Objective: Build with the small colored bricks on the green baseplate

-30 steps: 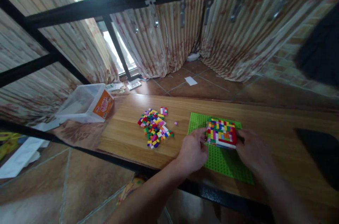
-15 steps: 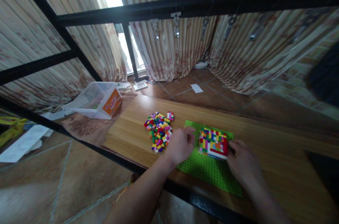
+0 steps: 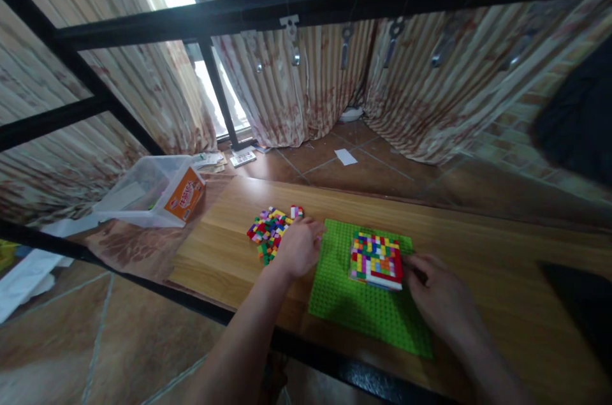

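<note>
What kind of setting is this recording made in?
Probably a room in a home: long striped curtains hang over a window, the floor is brown tile, and a low wooden table holds toy bricks on which the left hand rests.

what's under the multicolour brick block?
The multicolour brick block sits on the green baseplate, which lies on the wooden table. The studs directly beneath it are covered. The right hand touches its right edge.
</note>
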`<move>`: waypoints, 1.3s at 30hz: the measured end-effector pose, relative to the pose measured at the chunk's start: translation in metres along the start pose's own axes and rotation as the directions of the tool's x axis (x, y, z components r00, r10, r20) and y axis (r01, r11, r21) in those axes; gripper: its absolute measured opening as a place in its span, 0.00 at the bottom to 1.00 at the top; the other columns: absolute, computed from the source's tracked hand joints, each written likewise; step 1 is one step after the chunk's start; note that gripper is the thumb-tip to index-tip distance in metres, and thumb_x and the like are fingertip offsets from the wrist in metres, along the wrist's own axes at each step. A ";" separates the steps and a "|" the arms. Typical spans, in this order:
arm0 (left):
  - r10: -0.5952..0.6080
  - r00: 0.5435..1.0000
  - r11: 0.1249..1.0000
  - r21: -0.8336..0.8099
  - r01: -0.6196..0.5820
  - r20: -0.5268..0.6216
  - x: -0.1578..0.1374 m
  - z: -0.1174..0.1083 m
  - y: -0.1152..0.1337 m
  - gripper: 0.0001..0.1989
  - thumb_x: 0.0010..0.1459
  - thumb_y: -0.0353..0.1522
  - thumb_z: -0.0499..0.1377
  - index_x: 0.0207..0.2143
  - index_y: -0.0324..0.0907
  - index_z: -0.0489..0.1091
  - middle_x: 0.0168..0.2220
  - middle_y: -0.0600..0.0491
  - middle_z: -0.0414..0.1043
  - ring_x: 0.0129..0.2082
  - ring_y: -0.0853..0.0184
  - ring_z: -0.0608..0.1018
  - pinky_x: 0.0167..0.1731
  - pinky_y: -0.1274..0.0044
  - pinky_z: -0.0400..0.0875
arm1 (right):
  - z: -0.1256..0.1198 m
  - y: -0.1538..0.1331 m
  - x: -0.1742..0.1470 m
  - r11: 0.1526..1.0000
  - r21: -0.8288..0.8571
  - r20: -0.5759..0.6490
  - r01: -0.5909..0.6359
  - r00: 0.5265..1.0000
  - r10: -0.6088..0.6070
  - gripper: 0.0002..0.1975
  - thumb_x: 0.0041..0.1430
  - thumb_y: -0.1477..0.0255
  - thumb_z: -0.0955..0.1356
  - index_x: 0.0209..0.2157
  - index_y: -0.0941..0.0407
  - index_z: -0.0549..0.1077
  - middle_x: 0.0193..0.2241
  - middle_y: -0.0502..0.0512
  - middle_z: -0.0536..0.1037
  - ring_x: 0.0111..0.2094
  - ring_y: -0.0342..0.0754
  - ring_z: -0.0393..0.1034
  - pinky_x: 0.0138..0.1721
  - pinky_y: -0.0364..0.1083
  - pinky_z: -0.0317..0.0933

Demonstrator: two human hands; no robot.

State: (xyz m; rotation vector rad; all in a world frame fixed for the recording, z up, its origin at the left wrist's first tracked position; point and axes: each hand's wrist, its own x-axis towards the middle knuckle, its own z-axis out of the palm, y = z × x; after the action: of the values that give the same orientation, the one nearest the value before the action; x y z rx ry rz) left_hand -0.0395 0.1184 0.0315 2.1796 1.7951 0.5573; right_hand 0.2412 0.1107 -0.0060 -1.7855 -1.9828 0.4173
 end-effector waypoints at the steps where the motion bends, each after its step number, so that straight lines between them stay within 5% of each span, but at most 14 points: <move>1: 0.022 0.999 0.999 0.046 -0.024 0.041 0.000 0.002 0.003 0.10 0.56 0.23 0.55 0.31 0.42 0.76 0.36 0.48 0.77 0.41 0.61 0.77 0.49 0.70 0.71 | -0.001 0.000 -0.001 1.000 0.002 0.005 -0.002 1.000 0.001 0.16 0.60 0.66 0.61 0.37 0.53 0.79 0.42 0.60 0.80 0.41 0.54 0.76 0.43 0.51 0.68; 7: -0.045 0.998 0.995 0.090 0.042 0.033 0.004 0.008 0.005 0.13 0.59 0.22 0.52 0.30 0.40 0.75 0.34 0.47 0.76 0.36 0.63 0.77 0.41 0.72 0.71 | -0.008 -0.004 -0.004 0.999 0.034 0.060 0.005 0.998 -0.007 0.17 0.62 0.67 0.60 0.39 0.56 0.79 0.42 0.60 0.79 0.42 0.54 0.75 0.44 0.51 0.67; 13: 0.002 0.991 0.916 -0.398 -0.057 -0.136 0.004 0.008 0.023 0.10 0.60 0.24 0.55 0.34 0.41 0.77 0.33 0.52 0.76 0.32 0.68 0.77 0.35 0.77 0.72 | -0.014 -0.010 -0.004 0.999 0.040 0.049 -0.034 0.998 0.032 0.13 0.63 0.70 0.63 0.39 0.56 0.80 0.41 0.59 0.79 0.40 0.52 0.75 0.43 0.49 0.66; 17: 0.048 0.981 0.837 -0.529 -0.141 -0.186 -0.001 0.010 0.048 0.08 0.60 0.26 0.58 0.33 0.42 0.77 0.34 0.53 0.77 0.34 0.68 0.78 0.37 0.77 0.72 | -0.016 -0.013 -0.003 0.998 0.036 0.039 -0.054 0.998 0.053 0.11 0.63 0.72 0.65 0.39 0.56 0.80 0.41 0.58 0.79 0.40 0.52 0.75 0.43 0.49 0.65; 22: 0.147 0.957 0.826 -0.502 -0.258 -0.250 -0.004 0.021 0.069 0.08 0.62 0.26 0.58 0.36 0.43 0.76 0.37 0.53 0.79 0.37 0.68 0.79 0.39 0.76 0.72 | -0.016 -0.016 -0.001 0.996 0.042 0.036 -0.077 0.997 0.075 0.10 0.63 0.74 0.66 0.40 0.57 0.80 0.41 0.58 0.79 0.40 0.52 0.75 0.44 0.49 0.65; 27: 0.250 0.927 0.900 -0.287 -0.330 -0.280 -0.001 0.037 0.079 0.07 0.63 0.28 0.59 0.36 0.46 0.78 0.38 0.53 0.81 0.41 0.65 0.78 0.44 0.70 0.69 | -0.016 -0.017 -0.001 0.996 0.043 0.035 -0.078 0.996 0.077 0.10 0.63 0.74 0.66 0.41 0.57 0.80 0.41 0.58 0.80 0.41 0.52 0.74 0.45 0.49 0.65; 39: 0.244 0.908 0.903 -0.262 -0.341 -0.339 0.002 0.052 0.089 0.07 0.63 0.26 0.59 0.34 0.45 0.76 0.36 0.54 0.81 0.37 0.67 0.79 0.40 0.72 0.69 | -0.021 -0.020 -0.001 0.995 0.036 0.070 -0.089 0.994 0.086 0.09 0.64 0.73 0.67 0.42 0.56 0.80 0.41 0.57 0.79 0.41 0.50 0.74 0.45 0.48 0.63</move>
State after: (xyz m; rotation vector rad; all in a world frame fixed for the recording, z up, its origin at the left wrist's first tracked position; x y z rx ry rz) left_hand 0.0624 0.1041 0.0244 2.2369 1.3735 1.2154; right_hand 0.2350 0.1061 0.0222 -1.8620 -1.9329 0.5491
